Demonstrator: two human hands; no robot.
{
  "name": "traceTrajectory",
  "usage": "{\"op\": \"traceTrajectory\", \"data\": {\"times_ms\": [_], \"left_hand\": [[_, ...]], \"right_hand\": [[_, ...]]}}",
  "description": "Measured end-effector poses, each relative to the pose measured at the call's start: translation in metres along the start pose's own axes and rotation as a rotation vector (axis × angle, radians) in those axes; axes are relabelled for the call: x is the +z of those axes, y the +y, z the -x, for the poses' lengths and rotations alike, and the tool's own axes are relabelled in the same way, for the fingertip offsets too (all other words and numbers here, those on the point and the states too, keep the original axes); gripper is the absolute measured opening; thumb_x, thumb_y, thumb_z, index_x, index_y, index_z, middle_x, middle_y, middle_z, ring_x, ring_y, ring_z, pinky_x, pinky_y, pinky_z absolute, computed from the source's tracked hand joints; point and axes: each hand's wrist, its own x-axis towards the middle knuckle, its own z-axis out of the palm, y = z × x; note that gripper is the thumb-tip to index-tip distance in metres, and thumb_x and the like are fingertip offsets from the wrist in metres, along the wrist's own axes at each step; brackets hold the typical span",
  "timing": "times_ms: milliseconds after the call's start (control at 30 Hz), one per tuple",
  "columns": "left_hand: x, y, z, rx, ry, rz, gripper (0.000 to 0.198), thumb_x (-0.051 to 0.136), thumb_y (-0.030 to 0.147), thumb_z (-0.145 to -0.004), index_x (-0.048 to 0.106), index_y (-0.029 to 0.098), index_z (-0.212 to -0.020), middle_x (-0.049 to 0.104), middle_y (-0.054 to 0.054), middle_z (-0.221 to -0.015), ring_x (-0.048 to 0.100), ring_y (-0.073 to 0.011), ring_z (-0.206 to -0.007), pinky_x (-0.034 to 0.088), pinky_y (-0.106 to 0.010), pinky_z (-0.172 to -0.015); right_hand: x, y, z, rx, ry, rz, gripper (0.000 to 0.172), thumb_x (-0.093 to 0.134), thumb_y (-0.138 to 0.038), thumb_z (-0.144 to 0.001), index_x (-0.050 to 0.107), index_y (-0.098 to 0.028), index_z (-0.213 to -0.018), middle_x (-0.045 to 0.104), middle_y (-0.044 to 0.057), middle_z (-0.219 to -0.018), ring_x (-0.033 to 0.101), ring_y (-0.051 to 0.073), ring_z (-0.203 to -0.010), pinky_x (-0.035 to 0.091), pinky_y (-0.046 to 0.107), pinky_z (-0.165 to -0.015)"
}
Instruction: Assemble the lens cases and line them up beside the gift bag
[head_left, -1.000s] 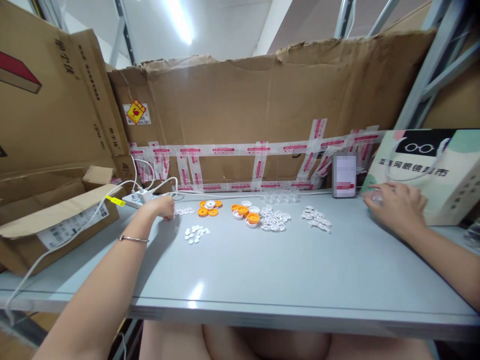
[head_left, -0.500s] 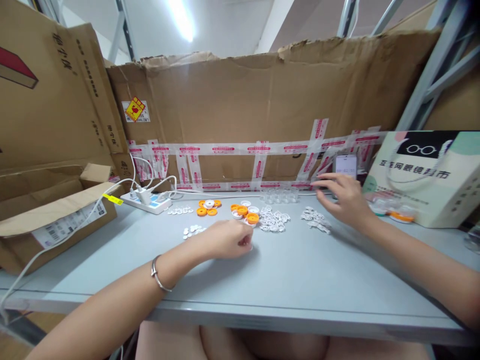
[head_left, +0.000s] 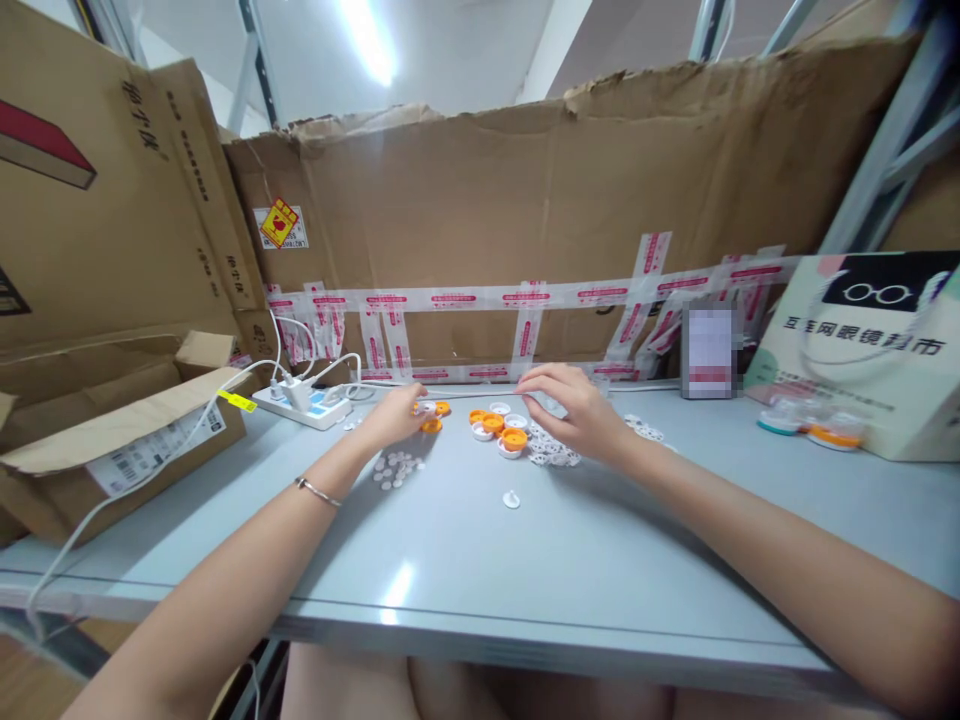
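Note:
My left hand (head_left: 396, 416) reaches to a small group of orange rings (head_left: 436, 416) at the back left of the grey table (head_left: 570, 560). Its fingers are drawn together on the group; what they pinch is hidden. My right hand (head_left: 574, 408) hovers palm down over a pile of white plastic pieces (head_left: 551, 450), fingers stretched left and apart, holding nothing I can see. Between the hands lie orange and white caps (head_left: 504, 430). A single small white piece (head_left: 511, 498) sits alone nearer to me. Flat white discs (head_left: 397, 468) lie under my left wrist.
A white power strip (head_left: 304, 405) with cables sits back left beside an open cardboard box (head_left: 112, 440). A taped cardboard wall (head_left: 525, 250) closes the back. A phone (head_left: 709, 352) leans against it. A printed box (head_left: 877, 350) and two small containers (head_left: 810, 425) stand at right.
My left hand has gone from the table's middle back to the orange rings, leaving one white piece behind. My right hand has swung left from the phone to the white pile.

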Motion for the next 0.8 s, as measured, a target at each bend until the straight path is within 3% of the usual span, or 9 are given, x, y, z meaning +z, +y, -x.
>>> {"op": "traceTrajectory", "data": {"times_ms": [100,200,333,433,500,633,800], "left_hand": [[0.013,-0.010,-0.006,-0.064,0.003,-0.004,0.036,0.052,0.035,-0.077,0.051,0.013,-0.105,0.063,-0.013,-0.102,0.057,-0.0279,-0.097,0.042,-0.038,-0.082],[0.020,-0.008,-0.008,-0.090,0.017,0.008,0.031,0.051,0.035,-0.077,0.053,0.015,-0.101,0.064,-0.011,-0.100,0.058,-0.0287,-0.096,0.040,-0.041,-0.083],[0.013,0.004,-0.005,-0.090,0.054,0.041,0.029,0.054,0.034,-0.076,0.052,0.017,-0.100,0.063,-0.008,-0.102,0.057,-0.0266,-0.098,0.039,-0.041,-0.086],[0.000,0.024,0.006,-0.003,0.062,0.151,0.030,0.053,0.036,-0.078,0.050,0.018,-0.101,0.061,-0.005,-0.105,0.056,-0.0187,-0.098,0.041,-0.032,-0.084],[-0.007,0.043,0.016,0.148,-0.038,0.386,0.031,0.057,0.037,-0.076,0.052,0.019,-0.101,0.060,-0.005,-0.106,0.056,-0.0170,-0.098,0.043,-0.029,-0.081],[-0.011,0.074,0.034,0.436,-0.233,0.579,0.030,0.063,0.031,-0.074,0.055,0.020,-0.100,0.061,-0.005,-0.105,0.055,-0.0162,-0.098,0.041,-0.031,-0.085],[-0.001,0.083,0.041,0.527,-0.391,0.579,0.033,0.066,0.027,-0.072,0.054,0.018,-0.102,0.061,-0.005,-0.102,0.055,-0.0157,-0.098,0.041,-0.030,-0.087]], "right_hand": [[0.005,0.004,0.009,0.038,-0.060,-0.044,0.012,0.047,-0.018,-0.083,0.057,-0.019,-0.090,0.063,0.007,-0.093,0.057,0.020,-0.091,0.039,0.037,-0.082],[0.005,0.007,0.013,0.081,-0.060,-0.094,0.012,0.047,-0.019,-0.083,0.057,-0.019,-0.089,0.063,0.007,-0.091,0.057,0.020,-0.089,0.040,0.036,-0.081],[0.001,0.008,0.012,0.117,-0.026,-0.133,0.012,0.048,-0.019,-0.082,0.057,-0.019,-0.089,0.063,0.006,-0.090,0.057,0.020,-0.089,0.040,0.036,-0.081],[-0.004,0.006,0.011,0.140,-0.013,-0.161,0.012,0.048,-0.018,-0.082,0.057,-0.019,-0.089,0.063,0.006,-0.089,0.057,0.019,-0.087,0.041,0.036,-0.081],[-0.006,0.006,0.011,0.154,-0.004,-0.182,0.011,0.048,-0.019,-0.082,0.057,-0.019,-0.088,0.063,0.006,-0.088,0.057,0.019,-0.085,0.042,0.036,-0.080],[-0.009,0.006,0.011,0.169,0.012,-0.215,0.010,0.048,-0.020,-0.082,0.057,-0.019,-0.086,0.062,0.006,-0.086,0.057,0.018,-0.083,0.043,0.035,-0.080],[-0.009,0.004,0.011,0.159,-0.018,-0.230,0.010,0.048,-0.020,-0.082,0.057,-0.019,-0.086,0.063,0.006,-0.086,0.057,0.018,-0.083,0.043,0.035,-0.079]]}}
